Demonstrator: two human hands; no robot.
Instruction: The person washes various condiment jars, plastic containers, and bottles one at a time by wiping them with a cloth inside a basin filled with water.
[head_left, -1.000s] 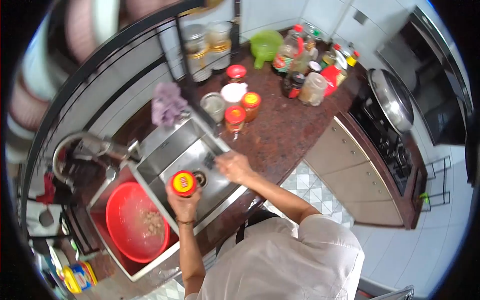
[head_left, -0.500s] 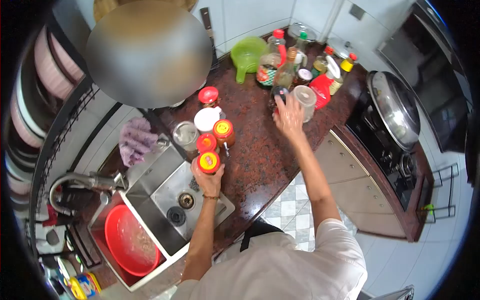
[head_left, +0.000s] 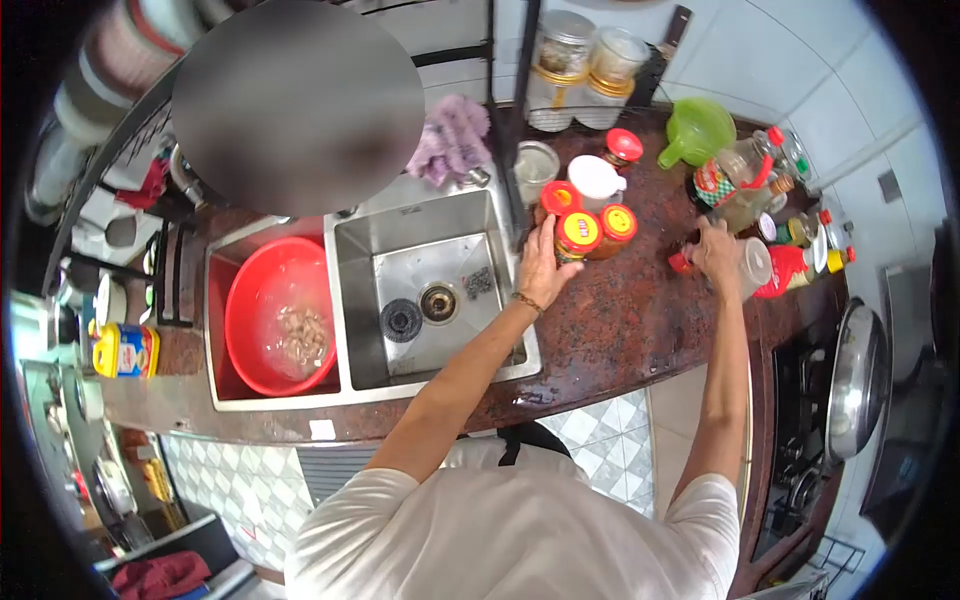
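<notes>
One jar [head_left: 578, 232] fills my left hand [head_left: 540, 264], thumb and fingers bent round its side, its lid facing up. My right hand [head_left: 715, 256] reaches down beside a red-marked container [head_left: 681, 262]; I cannot tell whether it grips it. The jar stands near the sink [head_left: 532, 350], crowded by other lidded jars [head_left: 618, 222]. An even, upright hold low on the glass seems best here, to avoid knocking them; on the right, a light touch suits the packed bottles [head_left: 714, 184]. A second ago the jar was over the sink, with my right hand near the sink's edge; now the jar is beside its neighbours and that hand is among the bottles.
</notes>
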